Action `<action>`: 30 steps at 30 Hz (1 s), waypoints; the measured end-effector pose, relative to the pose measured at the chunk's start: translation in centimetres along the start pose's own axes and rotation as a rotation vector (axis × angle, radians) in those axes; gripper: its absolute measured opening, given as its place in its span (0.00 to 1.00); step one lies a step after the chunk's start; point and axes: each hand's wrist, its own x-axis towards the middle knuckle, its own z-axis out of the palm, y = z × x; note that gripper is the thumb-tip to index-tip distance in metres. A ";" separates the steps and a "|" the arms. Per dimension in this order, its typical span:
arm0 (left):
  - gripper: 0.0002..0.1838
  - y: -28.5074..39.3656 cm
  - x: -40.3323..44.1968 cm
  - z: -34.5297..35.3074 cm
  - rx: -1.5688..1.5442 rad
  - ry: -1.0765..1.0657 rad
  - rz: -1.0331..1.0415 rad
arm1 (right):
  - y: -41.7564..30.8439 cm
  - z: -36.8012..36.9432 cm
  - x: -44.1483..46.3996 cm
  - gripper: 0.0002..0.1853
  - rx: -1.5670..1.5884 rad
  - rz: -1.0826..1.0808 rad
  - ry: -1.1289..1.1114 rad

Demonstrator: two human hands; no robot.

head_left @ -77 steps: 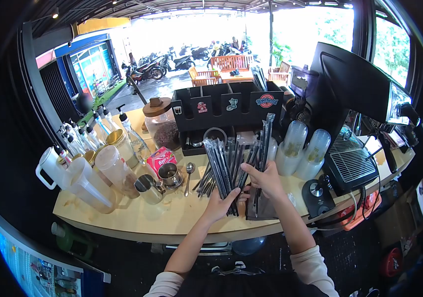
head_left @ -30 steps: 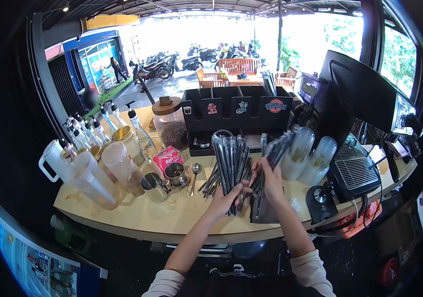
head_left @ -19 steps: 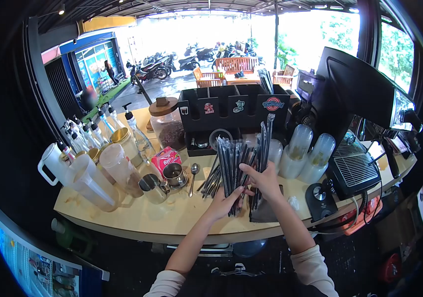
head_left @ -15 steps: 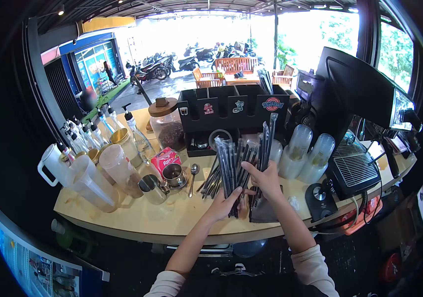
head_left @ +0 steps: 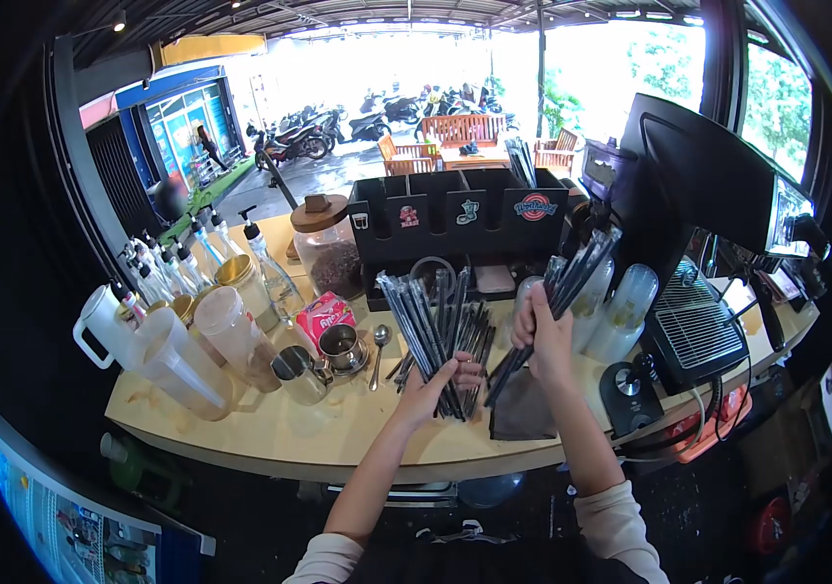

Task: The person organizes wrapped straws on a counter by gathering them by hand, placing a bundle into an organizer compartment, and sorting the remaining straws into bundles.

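My left hand (head_left: 433, 384) is closed round a fanned bundle of black wrapped straws (head_left: 419, 326), held upright over the counter. Closed on a smaller bundle of black straws (head_left: 581, 275), my right hand (head_left: 544, 336) is raised to the right, and its straws lean to the upper right. The two bundles are apart. Behind my left hand, loose black straws (head_left: 477, 336) lie on the counter. A dark folded cloth (head_left: 523, 409) lies below my right hand. The black divided organizer (head_left: 455, 222) stands behind, with some straws upright in its right compartment.
Left on the wooden counter (head_left: 270, 433) are plastic pitchers (head_left: 180, 365), pump bottles (head_left: 265, 258), a steel jug (head_left: 299, 374), a metal cup (head_left: 343, 347), a spoon (head_left: 378, 356) and a lidded jar (head_left: 328, 248). Stacked cups (head_left: 627, 311) and a black machine (head_left: 690, 326) stand right. Outside, a person (head_left: 209, 146) is visible.
My right hand has moved up and right, away from my left hand, with its bundle now tilted to the right. The straws in my left hand lean more to the left.
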 end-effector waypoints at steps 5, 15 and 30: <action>0.20 1.0 -0.1 0.5 0.200 -0.121 -0.002 | -0.4 0.8 -0.3 0.15 -0.237 0.192 -0.189; 0.22 1.4 -0.3 0.6 0.155 -0.326 -0.055 | -0.3 1.4 -0.7 0.12 -0.325 0.203 -0.176; 0.22 0.7 0.1 0.2 -0.006 -0.371 -0.089 | 1.2 1.3 -0.5 0.12 -0.482 -0.089 -0.073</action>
